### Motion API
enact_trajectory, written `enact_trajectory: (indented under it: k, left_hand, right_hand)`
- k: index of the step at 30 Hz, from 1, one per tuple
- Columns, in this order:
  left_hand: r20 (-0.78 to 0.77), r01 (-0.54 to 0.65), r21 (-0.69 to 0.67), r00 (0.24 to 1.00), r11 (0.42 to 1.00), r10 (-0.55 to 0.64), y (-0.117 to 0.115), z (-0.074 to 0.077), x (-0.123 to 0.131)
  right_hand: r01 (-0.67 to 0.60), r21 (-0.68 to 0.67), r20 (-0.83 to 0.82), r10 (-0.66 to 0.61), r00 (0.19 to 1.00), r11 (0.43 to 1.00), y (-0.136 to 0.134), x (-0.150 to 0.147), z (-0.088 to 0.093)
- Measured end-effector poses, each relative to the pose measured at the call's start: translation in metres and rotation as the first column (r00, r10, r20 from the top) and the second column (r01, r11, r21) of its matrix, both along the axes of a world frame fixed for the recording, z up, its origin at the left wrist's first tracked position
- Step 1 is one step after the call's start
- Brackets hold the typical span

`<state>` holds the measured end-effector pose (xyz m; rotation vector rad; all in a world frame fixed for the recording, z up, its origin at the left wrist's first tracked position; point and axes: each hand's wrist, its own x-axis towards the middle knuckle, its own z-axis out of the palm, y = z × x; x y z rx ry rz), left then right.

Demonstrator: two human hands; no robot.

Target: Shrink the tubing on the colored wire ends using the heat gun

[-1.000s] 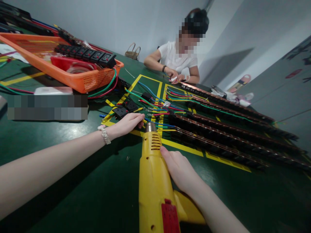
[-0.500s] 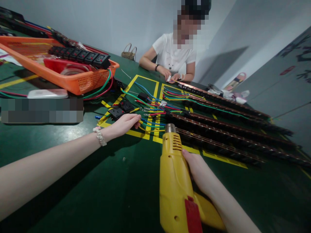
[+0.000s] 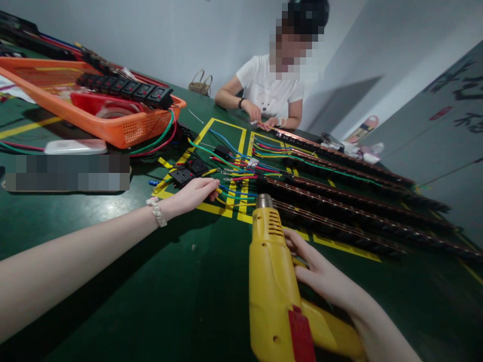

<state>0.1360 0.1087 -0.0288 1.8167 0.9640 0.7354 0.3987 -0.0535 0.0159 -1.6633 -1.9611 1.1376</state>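
My left hand (image 3: 194,195) is closed in a pinch around thin wires with blue, green and yellow insulation (image 3: 237,195), just right of two black socket modules (image 3: 181,175). A yellow heat gun (image 3: 269,271) with a metal nozzle (image 3: 264,201) points away from me, its tip close to those wires. My right hand (image 3: 311,261) is on the right side of the gun's body, with fingers curled behind it and their tips hidden. The gun's handle runs down to the right, partly behind my wrist. Metal ring terminals (image 3: 225,175) end several wires beyond my left hand.
Long black socket strips (image 3: 339,213) with copper rails stretch to the right. An orange basket (image 3: 128,131) at left holds a socket strip (image 3: 124,88) and red items. Across the green table (image 3: 158,291), a co-worker (image 3: 269,90) handles a wire. A white object (image 3: 75,147) lies at left.
My right hand has shifted down and right along the heat gun, its fingers showing more. The gun and my left hand barely move. The co-worker's hands have shifted slightly.
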Motion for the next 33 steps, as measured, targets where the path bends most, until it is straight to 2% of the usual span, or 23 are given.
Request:
enact_trajectory:
  k: [3,5,6,8,11,13,20,27,33]
  left_hand:
    - [0.001,-0.007,-0.004,1.000,1.000,0.007,0.000,0.001,0.001]
    - [0.005,-0.014,-0.013,1.000,1.000,0.014,-0.001,0.001,0.001]
    - [0.005,-0.013,-0.013,1.000,1.000,0.013,-0.001,0.002,0.002]
    - [0.005,-0.008,-0.003,1.000,1.000,0.008,-0.001,0.001,0.002]
    - [0.001,0.004,0.019,1.000,1.000,-0.004,0.001,-0.001,0.001]
    - [-0.004,0.000,0.027,1.000,1.000,0.001,0.002,-0.002,0.001]
    - [0.021,-0.022,-0.002,1.000,1.000,0.022,0.000,0.000,0.003]
    - [-0.033,-0.035,0.025,0.999,0.999,0.036,-0.002,0.003,0.003]
    - [-0.076,-0.048,0.090,0.996,0.995,0.055,-0.004,0.004,0.001]
  right_hand:
    - [0.009,-0.031,-0.092,-0.012,0.996,0.999,0.000,-0.001,-0.002]
    - [-0.009,-0.007,-0.086,0.008,0.996,1.000,0.000,-0.002,-0.005]
    - [-0.013,0.015,-0.035,0.013,0.999,1.000,0.000,-0.004,-0.006]
    - [-0.007,0.085,0.169,-0.007,0.986,0.996,0.000,-0.006,-0.010]
    - [-0.043,0.236,0.474,-0.076,0.877,0.971,0.001,-0.011,-0.014]
    - [-0.116,0.308,0.551,-0.078,0.831,0.944,0.002,-0.016,-0.015]
    - [-0.343,0.351,0.640,0.044,0.767,0.871,0.007,-0.045,-0.009]
    - [-0.478,0.339,0.714,0.109,0.692,0.811,0.015,-0.070,-0.009]
    - [-0.520,0.373,0.651,0.183,0.737,0.768,0.024,-0.084,-0.008]
